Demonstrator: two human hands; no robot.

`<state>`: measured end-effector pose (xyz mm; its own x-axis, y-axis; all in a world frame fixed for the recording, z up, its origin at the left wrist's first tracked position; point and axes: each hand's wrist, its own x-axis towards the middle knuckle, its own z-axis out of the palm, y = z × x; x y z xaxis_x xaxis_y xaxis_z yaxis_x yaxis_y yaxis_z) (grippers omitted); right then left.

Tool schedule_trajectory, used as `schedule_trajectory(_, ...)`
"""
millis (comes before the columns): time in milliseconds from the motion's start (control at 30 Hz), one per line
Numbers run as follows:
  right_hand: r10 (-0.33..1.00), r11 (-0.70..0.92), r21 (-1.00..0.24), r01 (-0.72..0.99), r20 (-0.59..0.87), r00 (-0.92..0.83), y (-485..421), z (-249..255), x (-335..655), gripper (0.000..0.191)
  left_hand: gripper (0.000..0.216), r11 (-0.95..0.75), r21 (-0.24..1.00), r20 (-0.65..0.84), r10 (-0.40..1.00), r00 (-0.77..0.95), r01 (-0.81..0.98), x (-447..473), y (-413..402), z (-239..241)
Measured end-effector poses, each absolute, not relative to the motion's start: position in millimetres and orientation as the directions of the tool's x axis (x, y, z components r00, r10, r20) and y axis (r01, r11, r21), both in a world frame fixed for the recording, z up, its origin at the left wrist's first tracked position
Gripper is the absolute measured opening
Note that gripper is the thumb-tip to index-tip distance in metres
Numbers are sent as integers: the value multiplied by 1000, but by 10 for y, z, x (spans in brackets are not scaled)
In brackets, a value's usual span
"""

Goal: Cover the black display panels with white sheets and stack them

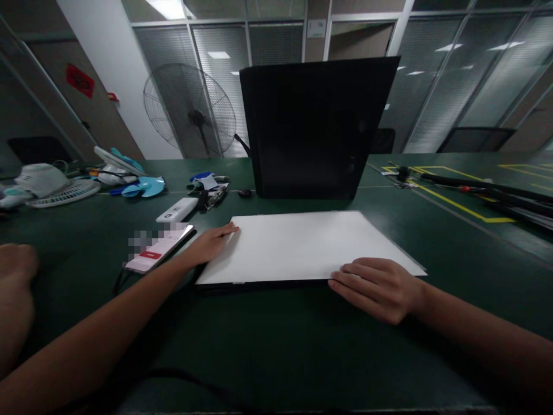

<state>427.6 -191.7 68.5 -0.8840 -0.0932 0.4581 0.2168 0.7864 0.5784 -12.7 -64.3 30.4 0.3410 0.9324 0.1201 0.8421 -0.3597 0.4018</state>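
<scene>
A white rectangular sheet (294,245) lies flat on the table, over a thin dark panel whose black edge shows along the front. My left hand (211,242) rests at the sheet's left edge, its fingers stretched forward and the tips on the white surface. At the front edge, toward the right, my right hand (375,288) lies with its fingers extended side by side, fingertips touching the sheet's border. Its thumb is hidden. Left of my left hand sits a smartphone (162,251) with a lit screen, and behind that a white power bank (177,210).
A large black panel (317,129) stands upright behind the sheet. Fan parts, including a blue fan blade (144,187), lie at the left. Long black rods (488,187) lie at the right on the green table (276,357). Another person's limb (15,300) shows at the left edge.
</scene>
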Motion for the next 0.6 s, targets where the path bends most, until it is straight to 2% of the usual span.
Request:
schedule_trajectory(133,-98,759,603,247,481,-871,-1885,723,4471,27,59,-419,431,98,902,421,799,-256,-638,424)
schedule_trajectory(267,-39,784,549,290,510,-859,-1836,723,4642,36,64,-472,369,134,880,456,801,-261,-663,410)
schedule_trajectory(367,6,791,509,341,550,-835,-1812,784,4709,42,69,-519,366,182,854,487,773,-237,-649,353)
schedule_trajectory(600,81,778,426,462,662,-746,-1682,723,4724,62,66,-483,434,185,874,449,761,-147,-620,379)
